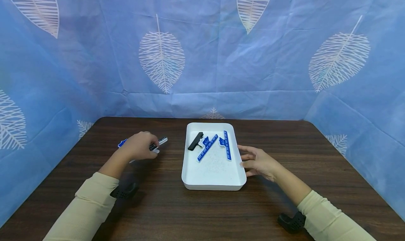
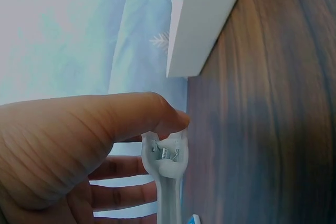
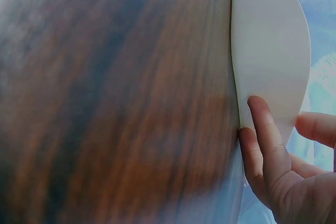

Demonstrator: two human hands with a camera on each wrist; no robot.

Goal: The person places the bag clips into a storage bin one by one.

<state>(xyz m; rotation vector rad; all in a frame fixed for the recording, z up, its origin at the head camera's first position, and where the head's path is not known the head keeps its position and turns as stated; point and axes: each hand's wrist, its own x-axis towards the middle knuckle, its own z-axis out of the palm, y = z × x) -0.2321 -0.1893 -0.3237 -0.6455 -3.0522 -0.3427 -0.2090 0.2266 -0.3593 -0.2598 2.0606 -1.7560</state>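
My left hand [image 1: 141, 145] pinches a white spring clip [image 2: 168, 198] with a black-and-white piano-key strip, thumb across its handles, low over the table left of the tray. Its coil spring shows in the left wrist view. A blue piece [image 1: 122, 142] pokes out behind that hand, mostly hidden. Against the right wall of the white tray [image 1: 212, 179] lie the fairly straight, spread fingers of my right hand [image 1: 260, 163]. Inside the tray are a black clip [image 1: 195, 141], a slanted blue piano-key clip [image 1: 207, 148] and another blue piano-key clip [image 1: 227, 146] near the right side.
The dark wood-grain table [image 1: 164, 213] carries the tray at its middle. A blue cloth [image 1: 202, 69] with white leaf prints hangs behind the table and along both sides. Dark devices sit at both wrists, one by the right cuff [image 1: 292, 222].
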